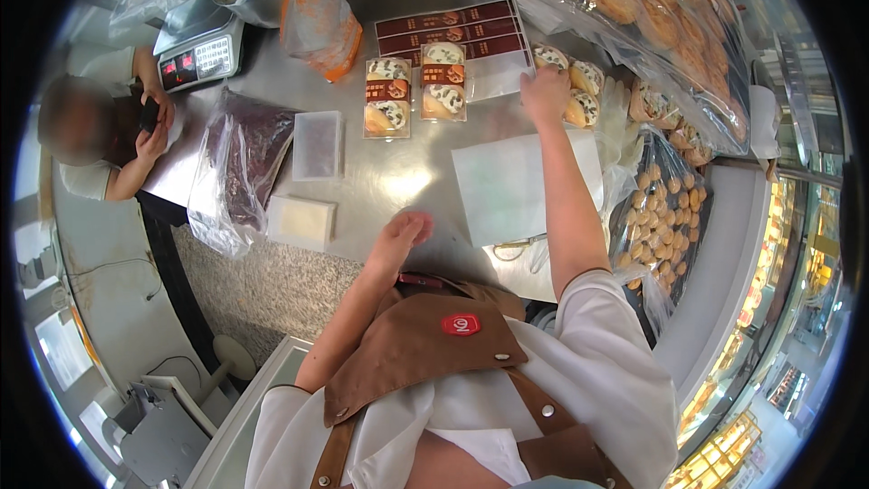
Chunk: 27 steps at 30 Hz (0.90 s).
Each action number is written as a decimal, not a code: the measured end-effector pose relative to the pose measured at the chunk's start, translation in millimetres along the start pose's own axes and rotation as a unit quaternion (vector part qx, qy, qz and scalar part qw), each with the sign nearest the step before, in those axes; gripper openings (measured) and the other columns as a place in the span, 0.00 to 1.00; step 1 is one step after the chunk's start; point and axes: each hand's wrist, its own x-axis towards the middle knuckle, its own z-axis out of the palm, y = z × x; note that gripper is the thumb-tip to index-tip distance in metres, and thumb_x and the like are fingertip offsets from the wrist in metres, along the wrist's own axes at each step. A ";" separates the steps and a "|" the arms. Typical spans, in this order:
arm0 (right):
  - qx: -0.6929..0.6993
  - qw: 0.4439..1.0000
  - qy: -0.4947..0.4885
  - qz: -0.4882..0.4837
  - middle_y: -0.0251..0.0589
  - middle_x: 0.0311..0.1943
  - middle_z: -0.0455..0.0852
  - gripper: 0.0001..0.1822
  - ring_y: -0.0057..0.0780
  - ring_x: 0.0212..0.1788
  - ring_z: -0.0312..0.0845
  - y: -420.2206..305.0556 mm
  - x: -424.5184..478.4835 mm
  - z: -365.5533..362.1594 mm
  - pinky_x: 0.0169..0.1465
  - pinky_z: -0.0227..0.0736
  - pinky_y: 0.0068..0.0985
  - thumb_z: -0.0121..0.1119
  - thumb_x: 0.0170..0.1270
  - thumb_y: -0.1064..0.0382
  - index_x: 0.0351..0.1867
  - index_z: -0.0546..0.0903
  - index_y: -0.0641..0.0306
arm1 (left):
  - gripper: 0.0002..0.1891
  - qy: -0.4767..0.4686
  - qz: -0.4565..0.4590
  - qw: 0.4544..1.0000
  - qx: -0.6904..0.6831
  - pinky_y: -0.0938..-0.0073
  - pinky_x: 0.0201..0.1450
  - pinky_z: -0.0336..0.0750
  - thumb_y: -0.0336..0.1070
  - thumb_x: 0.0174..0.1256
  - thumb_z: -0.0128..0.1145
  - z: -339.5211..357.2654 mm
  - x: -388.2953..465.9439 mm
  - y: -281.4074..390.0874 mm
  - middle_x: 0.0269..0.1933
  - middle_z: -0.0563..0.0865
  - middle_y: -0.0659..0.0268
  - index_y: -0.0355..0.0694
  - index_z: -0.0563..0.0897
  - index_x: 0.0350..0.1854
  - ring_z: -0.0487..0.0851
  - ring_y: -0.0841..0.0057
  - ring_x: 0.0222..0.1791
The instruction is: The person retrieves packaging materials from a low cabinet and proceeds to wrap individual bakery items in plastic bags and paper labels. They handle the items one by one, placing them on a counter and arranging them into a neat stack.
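My right hand [547, 94] reaches across the steel table to the cream-topped buns [550, 57] at the right edge of some printed label sheets [448, 26]. Its fingertips are hidden, so I cannot tell whether they grip a bun. More such buns [584, 92] lie just right of it. Loosely curled above the table's near edge, my left hand [402, 236] shows nothing in its fingers. Two clear packs of buns with brown paper bands, a left pack [387, 96] and a right pack [443, 81], lie ahead. White paper [506, 173] lies beneath my right forearm.
Scissors [516, 244] lie by the near edge. Left are a plastic box [318, 146], a smaller box [301, 222], a dark-filled bag [237, 156] and a scale [197, 58]. Another person [112, 122] holds a dark object. Bagged small pastries [662, 224] stand right.
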 end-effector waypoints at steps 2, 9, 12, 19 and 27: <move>0.009 1.000 0.000 -0.015 0.56 0.46 0.81 0.25 0.48 0.50 0.78 9.1 13.5 13.1 0.54 0.74 0.38 0.63 0.57 0.52 0.43 0.77 0.76 | 0.15 0.006 0.002 1.000 -0.008 0.75 0.55 0.72 0.39 0.75 0.48 0.0 0.8 -0.3 0.46 0.83 0.63 0.34 0.78 0.52 0.80 0.75 0.47; 0.375 0.905 -0.201 -0.001 0.47 0.25 0.85 0.14 0.37 0.25 0.84 0.3 30.8 9.8 0.32 0.75 0.33 0.55 0.60 0.62 0.38 0.78 0.76 | 0.14 0.011 0.009 1.000 -0.010 0.77 0.52 0.73 0.40 0.74 0.49 2.6 1.8 1.1 0.44 0.83 0.64 0.35 0.79 0.50 0.80 0.78 0.44; 0.467 0.867 -0.168 0.035 0.41 0.24 0.83 0.09 0.27 0.21 0.80 -2.7 20.9 -3.7 0.26 0.70 0.26 0.50 0.62 0.68 0.36 0.79 0.72 | 0.13 0.005 -0.002 1.000 -0.004 0.75 0.55 0.74 0.39 0.76 0.47 5.5 2.6 6.3 0.46 0.83 0.65 0.36 0.78 0.52 0.80 0.77 0.46; 0.603 0.786 -0.063 0.121 0.32 0.21 0.75 0.07 0.18 0.20 0.75 -21.8 -60.0 -75.6 0.23 0.65 0.16 0.51 0.69 0.68 0.43 0.78 0.70 | 0.12 0.009 0.027 1.000 -0.012 0.77 0.53 0.73 0.38 0.76 0.47 -4.2 6.5 2.1 0.44 0.82 0.68 0.39 0.78 0.52 0.79 0.80 0.44; 0.641 0.754 0.049 0.135 0.34 0.28 0.78 0.06 0.21 0.24 0.74 39.1 -120.9 -94.3 0.24 0.61 0.17 0.56 0.69 0.68 0.43 0.76 0.68 | 0.12 0.034 0.071 0.997 -0.025 0.75 0.53 0.73 0.36 0.73 0.48 -5.0 23.3 19.9 0.45 0.83 0.64 0.38 0.78 0.52 0.79 0.76 0.45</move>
